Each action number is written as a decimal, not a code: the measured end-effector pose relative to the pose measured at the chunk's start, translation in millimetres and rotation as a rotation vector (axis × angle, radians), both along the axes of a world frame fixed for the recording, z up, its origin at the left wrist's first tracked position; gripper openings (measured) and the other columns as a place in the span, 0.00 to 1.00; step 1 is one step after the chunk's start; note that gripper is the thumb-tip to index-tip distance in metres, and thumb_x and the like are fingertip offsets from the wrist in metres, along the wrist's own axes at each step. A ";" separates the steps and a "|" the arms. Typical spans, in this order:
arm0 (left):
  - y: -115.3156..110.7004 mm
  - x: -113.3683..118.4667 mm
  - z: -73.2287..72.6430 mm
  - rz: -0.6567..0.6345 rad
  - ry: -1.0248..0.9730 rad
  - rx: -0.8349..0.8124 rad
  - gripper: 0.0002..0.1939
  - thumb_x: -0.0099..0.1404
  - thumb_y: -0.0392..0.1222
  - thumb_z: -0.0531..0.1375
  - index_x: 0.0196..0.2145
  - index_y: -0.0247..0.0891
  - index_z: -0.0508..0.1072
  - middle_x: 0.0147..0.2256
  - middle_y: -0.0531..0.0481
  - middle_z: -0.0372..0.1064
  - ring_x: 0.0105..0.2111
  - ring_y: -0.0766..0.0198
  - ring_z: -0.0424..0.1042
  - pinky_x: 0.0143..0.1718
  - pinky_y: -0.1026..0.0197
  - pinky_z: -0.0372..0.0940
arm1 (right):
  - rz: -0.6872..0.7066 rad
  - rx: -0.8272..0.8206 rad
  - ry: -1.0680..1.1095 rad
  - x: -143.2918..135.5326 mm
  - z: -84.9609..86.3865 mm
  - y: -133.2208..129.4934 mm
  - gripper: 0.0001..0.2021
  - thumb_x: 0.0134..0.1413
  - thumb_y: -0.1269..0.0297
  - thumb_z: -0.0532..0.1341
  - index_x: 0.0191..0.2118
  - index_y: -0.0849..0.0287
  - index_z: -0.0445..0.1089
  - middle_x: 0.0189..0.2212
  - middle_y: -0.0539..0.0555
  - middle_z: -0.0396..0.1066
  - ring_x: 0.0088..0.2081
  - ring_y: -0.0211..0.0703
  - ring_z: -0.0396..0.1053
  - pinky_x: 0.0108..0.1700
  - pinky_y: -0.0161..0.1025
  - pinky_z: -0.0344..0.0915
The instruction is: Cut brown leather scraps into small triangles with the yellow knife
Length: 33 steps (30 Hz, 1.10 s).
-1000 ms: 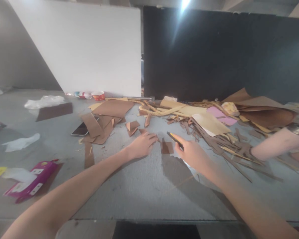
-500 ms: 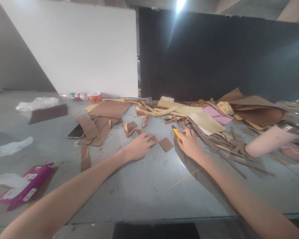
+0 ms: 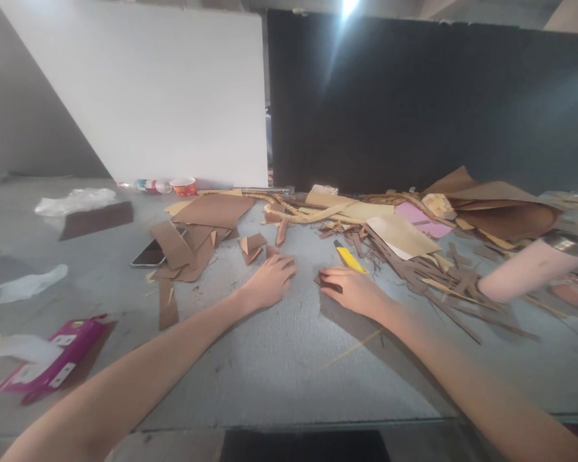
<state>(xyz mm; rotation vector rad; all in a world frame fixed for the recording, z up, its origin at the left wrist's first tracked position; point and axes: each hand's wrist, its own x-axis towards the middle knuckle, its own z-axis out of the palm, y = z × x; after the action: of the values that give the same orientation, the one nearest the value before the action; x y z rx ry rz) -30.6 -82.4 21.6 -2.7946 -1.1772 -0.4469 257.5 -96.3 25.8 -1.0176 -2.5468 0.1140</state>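
Observation:
My left hand [image 3: 270,281] lies low over the grey table, its fingers slightly curled; a small brown piece [image 3: 271,251] shows just behind its knuckles, and what is under the fingertips is hidden. My right hand [image 3: 351,287] has its thumb and fingers around a small brown square [image 3: 324,280], which is partly covered by the fingers. Just beyond the right hand, the yellow cutter [image 3: 351,260] lies on the table, untouched. A folded brown scrap [image 3: 252,248] sits behind the left hand.
Brown sheets [image 3: 212,212] and a phone [image 3: 147,253] are at the left. Thin brown strips [image 3: 428,282], a pale sheet [image 3: 402,236] and a pink tumbler [image 3: 525,269] lie at the right. A magenta tissue pack [image 3: 72,350] is near left. Upright panels stand behind the table.
My right hand has let go of the yellow cutter, moved slightly nearer and left, and taken hold of the small brown square. My left hand has shifted slightly; the brown piece beneath its fingers no longer shows there.

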 end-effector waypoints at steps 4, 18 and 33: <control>1.6 -0.8 -3.3 0.007 -0.101 -0.013 0.14 0.73 0.29 0.53 0.47 0.35 0.78 0.57 0.36 0.74 0.63 0.48 0.68 0.67 0.43 0.65 | 0.034 0.013 -0.025 5.2 -0.8 0.2 0.15 0.73 0.69 0.59 0.55 0.53 0.82 0.57 0.56 0.81 0.59 0.50 0.78 0.63 0.51 0.74; -10.5 28.6 -1.2 0.113 -1.273 -1.125 0.24 0.75 0.59 0.63 0.53 0.34 0.77 0.49 0.35 0.81 0.43 0.55 0.83 0.48 0.52 0.77 | 0.096 0.156 0.423 -5.7 6.8 -12.2 0.12 0.74 0.65 0.61 0.45 0.46 0.84 0.49 0.56 0.79 0.52 0.50 0.75 0.57 0.55 0.73; -25.3 33.9 -4.8 -0.131 -1.130 -1.121 0.24 0.71 0.60 0.68 0.51 0.36 0.82 0.48 0.39 0.82 0.43 0.54 0.84 0.54 0.49 0.77 | -0.100 -0.223 0.622 -18.5 -1.6 -14.9 0.12 0.68 0.52 0.66 0.37 0.53 0.81 0.54 0.59 0.76 0.57 0.53 0.73 0.59 0.50 0.70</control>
<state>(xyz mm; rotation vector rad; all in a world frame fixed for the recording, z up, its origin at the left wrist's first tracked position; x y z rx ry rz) 3.3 -107.7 16.9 -3.5277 -1.7931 -2.1774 239.0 -111.2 24.3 -0.9927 -1.9421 0.5977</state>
